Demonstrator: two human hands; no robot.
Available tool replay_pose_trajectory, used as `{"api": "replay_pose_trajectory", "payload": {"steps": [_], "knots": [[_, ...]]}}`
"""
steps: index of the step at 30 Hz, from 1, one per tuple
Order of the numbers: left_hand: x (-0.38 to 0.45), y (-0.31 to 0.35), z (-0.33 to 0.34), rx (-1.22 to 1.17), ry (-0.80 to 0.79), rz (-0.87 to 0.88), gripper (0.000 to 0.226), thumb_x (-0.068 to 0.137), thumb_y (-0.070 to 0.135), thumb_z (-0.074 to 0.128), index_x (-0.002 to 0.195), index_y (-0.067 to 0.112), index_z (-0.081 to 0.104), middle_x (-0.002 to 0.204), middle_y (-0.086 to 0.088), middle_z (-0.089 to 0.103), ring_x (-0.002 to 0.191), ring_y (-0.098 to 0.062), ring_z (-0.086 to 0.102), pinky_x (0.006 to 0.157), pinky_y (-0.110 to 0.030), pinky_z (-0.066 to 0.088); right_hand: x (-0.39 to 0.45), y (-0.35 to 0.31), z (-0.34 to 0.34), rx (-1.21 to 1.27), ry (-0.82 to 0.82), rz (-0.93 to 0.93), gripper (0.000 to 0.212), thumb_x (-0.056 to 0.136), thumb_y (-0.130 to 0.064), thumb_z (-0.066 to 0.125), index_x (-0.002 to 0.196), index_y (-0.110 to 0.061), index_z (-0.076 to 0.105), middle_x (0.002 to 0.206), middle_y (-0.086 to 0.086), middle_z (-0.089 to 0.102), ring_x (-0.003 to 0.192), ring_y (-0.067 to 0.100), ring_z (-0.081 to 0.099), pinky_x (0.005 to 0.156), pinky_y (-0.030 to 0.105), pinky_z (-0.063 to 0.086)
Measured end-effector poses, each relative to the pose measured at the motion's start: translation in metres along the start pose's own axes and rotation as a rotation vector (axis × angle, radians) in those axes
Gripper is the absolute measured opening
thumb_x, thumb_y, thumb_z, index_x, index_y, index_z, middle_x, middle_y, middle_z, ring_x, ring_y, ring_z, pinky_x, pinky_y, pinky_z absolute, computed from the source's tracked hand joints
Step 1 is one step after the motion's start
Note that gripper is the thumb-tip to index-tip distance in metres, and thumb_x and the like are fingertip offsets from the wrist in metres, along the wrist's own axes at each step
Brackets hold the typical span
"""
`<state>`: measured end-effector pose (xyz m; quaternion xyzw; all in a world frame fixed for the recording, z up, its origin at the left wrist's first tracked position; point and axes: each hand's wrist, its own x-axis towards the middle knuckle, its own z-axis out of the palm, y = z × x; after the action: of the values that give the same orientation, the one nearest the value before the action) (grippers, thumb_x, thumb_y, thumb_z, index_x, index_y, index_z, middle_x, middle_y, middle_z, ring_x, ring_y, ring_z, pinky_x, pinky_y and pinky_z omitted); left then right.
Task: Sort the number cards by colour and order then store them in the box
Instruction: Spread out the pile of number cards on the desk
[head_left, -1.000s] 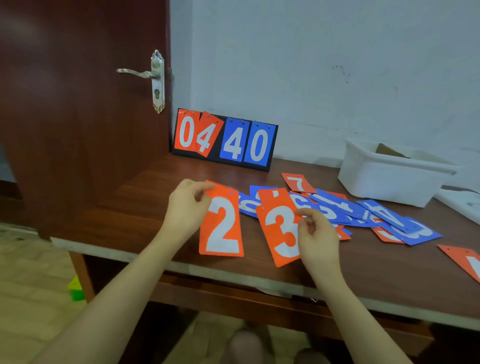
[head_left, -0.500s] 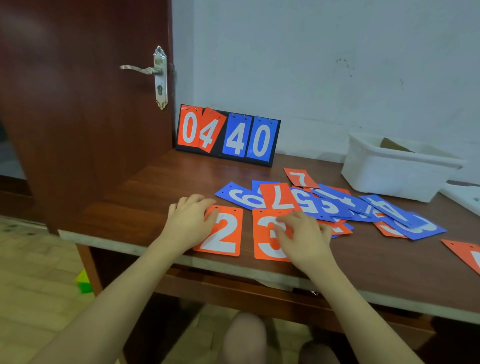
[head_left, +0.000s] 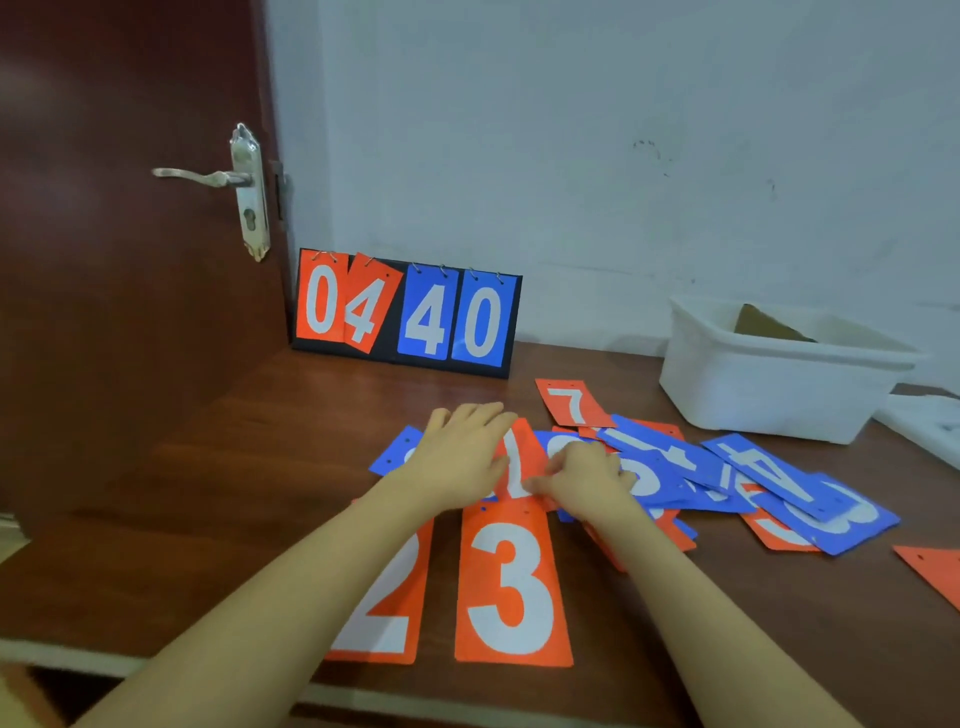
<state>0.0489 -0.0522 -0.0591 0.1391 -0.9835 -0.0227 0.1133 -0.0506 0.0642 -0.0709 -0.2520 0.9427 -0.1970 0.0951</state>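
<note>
Both hands have left the orange 2 card (head_left: 387, 613) and orange 3 card (head_left: 511, 587) at the table's (head_left: 208, 493) near edge: left hand (head_left: 460, 457) flat on the loose card pile (head_left: 675, 467), right hand (head_left: 584, 478) pinching an orange card (head_left: 519, 457); white box (head_left: 769, 379) holds a brown piece (head_left: 763, 325).

I am seeing a dark red door (head_left: 119, 260) standing at the left, its metal handle (head_left: 208, 177) sticking out level. A pale wall (head_left: 623, 130) is running behind the brown table (head_left: 234, 493).
</note>
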Motion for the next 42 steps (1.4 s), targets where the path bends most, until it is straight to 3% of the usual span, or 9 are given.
{"api": "replay_pose_trajectory", "payload": {"steps": [6, 12, 15, 18, 22, 26, 30, 34, 42], "knots": [[0.027, -0.001, 0.015, -0.007, -0.195, 0.039, 0.056, 0.097, 0.036, 0.037, 0.147, 0.024, 0.016, 0.157, 0.004, 0.01, 0.144, -0.017, 0.009, 0.115, -0.044, 0.009, 0.007, 0.009, -0.004, -0.117, 0.031, 0.018, 0.074, 0.077, -0.06, 0.061, 0.131, -0.012, 0.044, 0.142, 0.014, 0.033, 0.133, 0.034, 0.028, 0.109, 0.045, 0.023], [0.038, -0.007, 0.02, -0.114, -0.259, 0.021, 0.062, 0.095, 0.04, 0.041, 0.148, 0.03, 0.009, 0.157, 0.003, 0.007, 0.141, -0.026, 0.017, 0.113, -0.046, 0.014, 0.011, 0.014, -0.002, 0.05, 0.007, -0.001, 0.058, 0.078, -0.052, 0.066, 0.122, -0.018, 0.049, 0.135, 0.008, 0.038, 0.131, 0.029, 0.031, 0.108, 0.042, 0.025], [0.036, -0.01, 0.019, -0.058, -0.098, 0.087, 0.068, 0.093, 0.041, 0.045, 0.147, 0.033, 0.005, 0.157, 0.007, -0.003, 0.143, -0.023, 0.006, 0.114, -0.044, 0.01, 0.011, 0.014, -0.003, 0.278, 0.074, -0.181, 0.031, 0.083, -0.028, 0.067, 0.1, -0.025, 0.041, 0.106, -0.005, 0.052, 0.114, 0.023, 0.05, 0.103, 0.044, 0.034], [0.036, -0.012, 0.009, -0.057, 0.251, 0.229, 0.056, 0.092, 0.033, 0.051, 0.143, 0.027, 0.028, 0.151, 0.003, 0.03, 0.141, -0.019, 0.021, 0.112, -0.034, 0.009, 0.009, 0.009, -0.016, 0.477, 0.233, -0.4, 0.031, 0.083, -0.008, 0.063, 0.091, -0.033, 0.047, 0.088, -0.015, 0.057, 0.097, 0.012, 0.058, 0.098, 0.048, 0.042], [0.045, -0.011, -0.012, -0.049, 0.55, 0.295, 0.026, 0.086, 0.016, 0.057, 0.112, 0.016, 0.061, 0.093, -0.001, 0.067, 0.083, -0.022, 0.064, 0.079, -0.027, 0.032, 0.023, 0.006, -0.042, 0.557, 0.402, -0.56, 0.012, 0.084, -0.026, 0.061, 0.086, -0.037, 0.06, 0.087, -0.021, 0.065, 0.093, 0.003, 0.06, 0.098, 0.046, 0.043], [0.056, -0.009, -0.015, -0.498, 0.507, -0.024, 0.039, 0.094, 0.019, 0.049, 0.133, 0.025, 0.046, 0.122, 0.001, 0.06, 0.105, -0.019, 0.059, 0.087, -0.038, 0.051, 0.058, 0.017, -0.049, 0.695, 0.409, -0.283, 0.034, 0.085, -0.058, 0.049, 0.098, -0.028, 0.062, 0.1, -0.012, 0.066, 0.1, 0.01, 0.06, 0.103, 0.045, 0.039], [0.066, -0.015, -0.005, -0.726, 0.447, -0.146, 0.04, 0.096, 0.016, 0.046, 0.133, 0.028, 0.042, 0.13, 0.001, 0.05, 0.11, -0.01, 0.05, 0.089, -0.029, 0.048, 0.1, 0.032, -0.032, 0.063, 0.304, 0.137, 0.062, 0.084, -0.062, 0.048, 0.115, -0.009, 0.057, 0.129, 0.014, 0.049, 0.122, 0.032, 0.041, 0.105, 0.045, 0.026], [0.067, -0.017, -0.003, -0.671, 0.421, -0.174, 0.035, 0.096, 0.013, 0.045, 0.131, 0.017, 0.048, 0.123, -0.003, 0.048, 0.102, -0.008, 0.048, 0.085, -0.02, 0.039, 0.117, 0.027, -0.021, 0.023, 0.205, 0.223, 0.082, 0.074, -0.06, 0.065, 0.13, -0.005, 0.043, 0.138, 0.017, 0.035, 0.13, 0.034, 0.032, 0.109, 0.043, 0.024], [0.049, -0.007, -0.017, -0.703, 0.454, -0.191, 0.039, 0.096, 0.016, 0.046, 0.135, 0.013, 0.044, 0.123, -0.002, 0.046, 0.097, -0.004, 0.046, 0.078, -0.016, 0.04, 0.103, 0.025, -0.028, 0.518, 0.405, -0.217, 0.022, 0.091, -0.01, 0.05, 0.108, -0.017, 0.039, 0.101, 0.002, 0.061, 0.1, 0.029, 0.059, 0.081, 0.027, 0.044]]}}
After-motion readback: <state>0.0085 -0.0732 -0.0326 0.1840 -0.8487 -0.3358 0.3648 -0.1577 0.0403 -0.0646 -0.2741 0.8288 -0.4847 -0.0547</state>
